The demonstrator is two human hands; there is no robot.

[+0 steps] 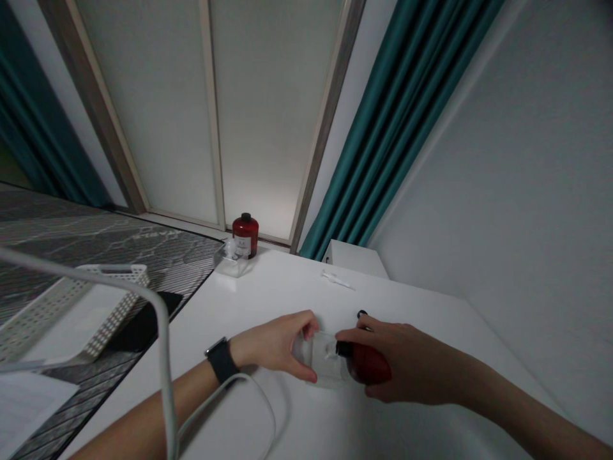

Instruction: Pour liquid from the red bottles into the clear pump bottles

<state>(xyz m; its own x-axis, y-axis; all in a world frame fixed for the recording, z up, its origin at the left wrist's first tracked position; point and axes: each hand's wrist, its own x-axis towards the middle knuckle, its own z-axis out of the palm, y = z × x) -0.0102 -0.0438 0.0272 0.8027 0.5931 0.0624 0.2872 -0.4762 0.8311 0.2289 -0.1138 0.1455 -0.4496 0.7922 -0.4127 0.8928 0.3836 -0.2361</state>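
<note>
My left hand (272, 345), with a black-strapped smartwatch (221, 360) on the wrist, grips a clear rectangular container (325, 358) from its left side. My right hand (407, 361) wraps around a dark red bottle (370, 364) lying on its side. The bottle's black neck (343, 349) touches or enters the container's right end, and I cannot tell which. A small black cap (362, 314) lies on the white tabletop (268, 287) just behind my right hand. A thin white plastic piece (338, 279), perhaps a pump tube, lies farther back.
A second red bottle (246, 235) and a clear box (230, 263) stand at the far table edge. A white perforated tray (81, 313) and black phone (143, 322) rest on a grey patterned mat (115, 246). A white cable (165, 377) crosses the foreground.
</note>
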